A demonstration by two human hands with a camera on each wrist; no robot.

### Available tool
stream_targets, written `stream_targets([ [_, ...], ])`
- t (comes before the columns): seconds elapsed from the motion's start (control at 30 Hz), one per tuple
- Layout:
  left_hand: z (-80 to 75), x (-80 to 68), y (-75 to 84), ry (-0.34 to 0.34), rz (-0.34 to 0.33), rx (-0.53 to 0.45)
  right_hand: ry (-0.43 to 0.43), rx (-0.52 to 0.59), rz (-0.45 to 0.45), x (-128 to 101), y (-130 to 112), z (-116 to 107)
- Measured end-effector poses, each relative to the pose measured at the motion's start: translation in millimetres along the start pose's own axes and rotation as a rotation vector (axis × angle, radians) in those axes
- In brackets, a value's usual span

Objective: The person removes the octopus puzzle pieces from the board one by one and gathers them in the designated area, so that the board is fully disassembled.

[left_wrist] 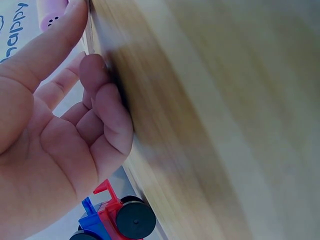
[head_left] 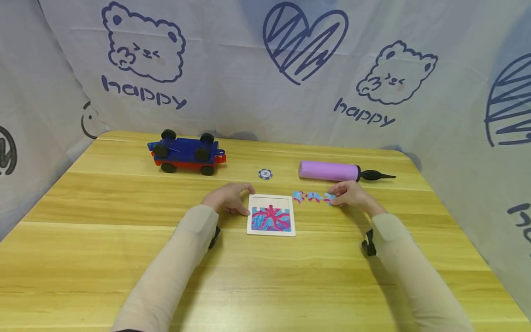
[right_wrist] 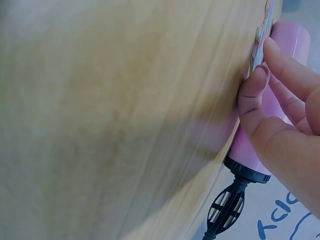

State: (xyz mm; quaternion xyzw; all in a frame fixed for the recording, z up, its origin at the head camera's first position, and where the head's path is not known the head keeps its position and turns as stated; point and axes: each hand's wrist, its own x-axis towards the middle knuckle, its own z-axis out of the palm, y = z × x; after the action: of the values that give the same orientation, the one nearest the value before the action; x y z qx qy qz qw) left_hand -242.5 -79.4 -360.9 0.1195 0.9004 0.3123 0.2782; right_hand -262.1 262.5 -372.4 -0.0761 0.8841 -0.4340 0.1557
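Observation:
A square jigsaw puzzle tray (head_left: 271,234) with a white frame lies on the table. A pink octopus picture (head_left: 271,219) fills its lower part, and the upper strip shows bare backing. My left hand (head_left: 228,198) holds the tray at its upper left corner, thumb on the left side and index finger by the top edge. To the right of the tray, blue and pink puzzle pieces (head_left: 313,197) lie in a row. My right hand (head_left: 351,194) pinches the rightmost puzzle piece (head_left: 329,198) between thumb and fingers; the right wrist view shows its thin edge (right_wrist: 257,55) at the fingertips.
An upturned blue and red toy wagon (head_left: 186,152) with black wheels stands at the back left. A blue and white poker chip (head_left: 265,174) lies behind the tray. Behind the right hand is a purple hand pump (head_left: 329,171) with a black nozzle. Patterned cloth (head_left: 249,110) hangs behind the table.

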Motion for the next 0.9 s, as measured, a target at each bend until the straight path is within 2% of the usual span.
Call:
stream_targets([
  [0.47,-0.2,-1.4,1.0,0.002,0.002,-0.007,0.035,0.028,-0.034,-1.5,-10.2,-0.2],
  [0.9,0.2,-1.8,1.5,0.000,0.003,-0.018,0.035,-0.019,-0.071,4.2,-38.5,21.9],
])
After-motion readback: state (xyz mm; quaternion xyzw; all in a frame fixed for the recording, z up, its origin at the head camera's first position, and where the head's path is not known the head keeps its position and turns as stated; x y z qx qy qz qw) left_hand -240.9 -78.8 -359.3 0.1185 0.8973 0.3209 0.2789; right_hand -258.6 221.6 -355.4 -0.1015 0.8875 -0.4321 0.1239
